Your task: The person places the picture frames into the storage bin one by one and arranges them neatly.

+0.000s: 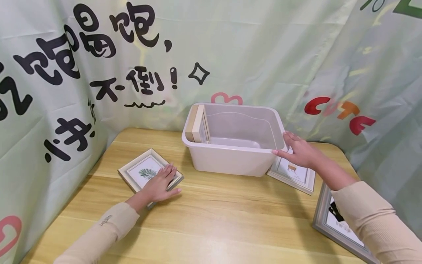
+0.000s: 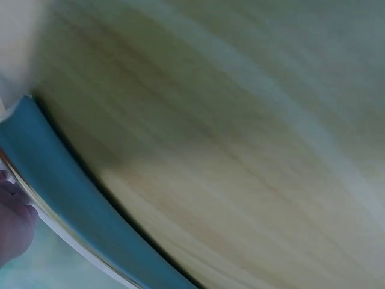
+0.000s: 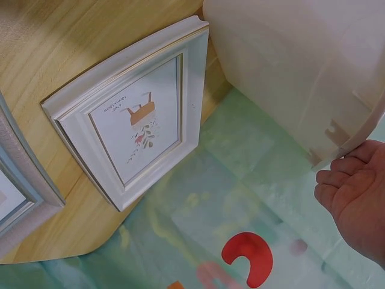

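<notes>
My left hand (image 1: 159, 185) rests over the right part of a cream picture frame (image 1: 126, 170) with a green leaf print, lying on the table at the left. Its thumb points off to the right. In the left wrist view, a blue-green frame side (image 2: 78, 192) shows, with part of the hand (image 2: 15, 220) at the picture's left edge. My right hand (image 1: 301, 151) grips the right rim of a pale grey-lilac plastic bin (image 1: 230, 159), its fingers curled at the rim in the right wrist view. Several frames (image 1: 199, 124) stand upright inside the bin's left end.
A white frame (image 1: 308, 181) with a plant-pot print lies by the bin's right side. A larger grey frame (image 1: 324, 212) lies nearer, partly hidden by the right sleeve. A printed curtain (image 1: 250, 55) hangs behind the wooden table (image 1: 204, 212).
</notes>
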Motion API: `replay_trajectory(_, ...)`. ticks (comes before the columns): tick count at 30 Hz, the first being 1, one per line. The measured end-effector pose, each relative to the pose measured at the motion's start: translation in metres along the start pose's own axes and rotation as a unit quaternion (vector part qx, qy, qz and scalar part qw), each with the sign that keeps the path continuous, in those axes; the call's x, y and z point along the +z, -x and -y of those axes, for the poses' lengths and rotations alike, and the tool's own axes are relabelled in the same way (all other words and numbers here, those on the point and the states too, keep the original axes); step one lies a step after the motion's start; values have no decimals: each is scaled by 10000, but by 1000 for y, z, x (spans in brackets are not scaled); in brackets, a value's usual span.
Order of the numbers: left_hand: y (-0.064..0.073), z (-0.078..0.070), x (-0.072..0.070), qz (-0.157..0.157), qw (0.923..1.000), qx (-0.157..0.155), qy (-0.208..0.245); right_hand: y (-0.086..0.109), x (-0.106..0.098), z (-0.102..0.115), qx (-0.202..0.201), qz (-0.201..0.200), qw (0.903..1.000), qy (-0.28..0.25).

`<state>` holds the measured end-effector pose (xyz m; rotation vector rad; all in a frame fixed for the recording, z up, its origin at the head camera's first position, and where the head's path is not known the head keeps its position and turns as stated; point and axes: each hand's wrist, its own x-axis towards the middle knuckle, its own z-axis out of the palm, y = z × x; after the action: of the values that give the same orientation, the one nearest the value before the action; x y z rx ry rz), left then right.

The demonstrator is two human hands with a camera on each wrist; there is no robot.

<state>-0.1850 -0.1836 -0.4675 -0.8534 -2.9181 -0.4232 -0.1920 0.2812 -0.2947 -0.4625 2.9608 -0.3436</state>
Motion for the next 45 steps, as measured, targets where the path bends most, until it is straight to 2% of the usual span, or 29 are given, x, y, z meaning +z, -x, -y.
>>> replay_trajectory(4, -6, 0, 1, -7, 10000, 27, 84, 0, 0, 0, 12, 1, 10000, 23)
replay_trajectory(8, -13, -3, -3, 355, 9993, -78, 58, 0, 1, -1, 32, -2, 10000, 46)
replay_trajectory(11, -17, -5, -5, 516, 9986, -115, 18, -1, 1, -2, 49, -15, 10000, 39)
replay_trajectory(23, -29, -7, -6, 532, 9980, -275, 184, 1, 0, -2, -15, -80, 10000, -1)
replay_trajectory(26, -27, -2, -9, 248, 9992, -207, 254, 1, -1, -2, -34, -69, 10000, -29)
replay_trajectory(29, -21, 7, -16, -305, 9991, -178, 231, 1, 0, -1, -29, -55, 10000, -55)
replay_trajectory(31, -17, 17, -22, -691, 9968, -335, 236, 1, 0, -1, -15, -45, 10000, -52)
replay_trajectory(33, -10, 30, -27, -1053, 9923, -628, 200, 1, 1, -1, -22, -53, 10000, -37)
replay_trajectory(35, -1, 43, -33, -1426, 9846, -992, 177, 1, 2, -1, -29, -60, 10000, -15)
replay_trajectory(37, 10, 56, -39, -1794, 9737, -1395, 170, 0, 3, -1, -41, -81, 10000, -2)
replay_trajectory(40, 26, 71, -46, -2177, 9563, -1939, 239, 0, 3, -1, -64, -112, 9999, 22)
replay_trajectory(45, 47, 88, -52, -2470, 9343, -2485, 652, 0, 1, -1, -24, -75, 10000, -3)
